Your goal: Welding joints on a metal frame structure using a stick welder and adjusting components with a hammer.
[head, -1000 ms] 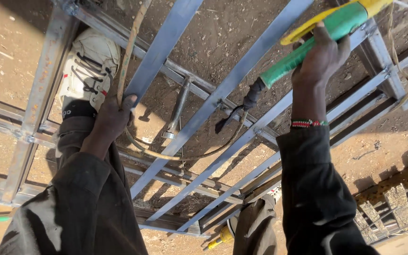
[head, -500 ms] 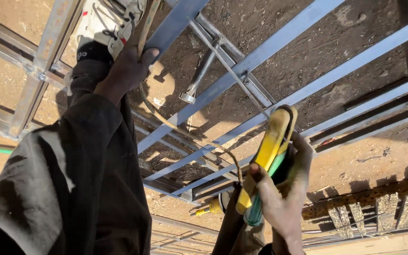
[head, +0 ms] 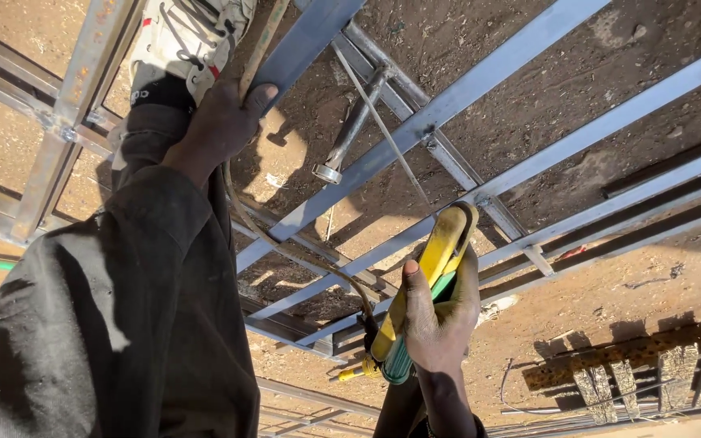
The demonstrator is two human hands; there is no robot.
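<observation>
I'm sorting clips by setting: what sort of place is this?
Probably an outdoor metal workshop or welding yard. A frame of grey steel bars lies over bare dirt ground in sunlight, the right hand holds a yellow and green electrode holder, and a hammer rests nearby.

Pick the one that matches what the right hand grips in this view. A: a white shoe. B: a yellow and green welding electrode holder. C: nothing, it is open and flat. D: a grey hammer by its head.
B: the right hand is closed around the yellow and green electrode holder, with a thin rod sticking up from it over the metal frame.
</observation>
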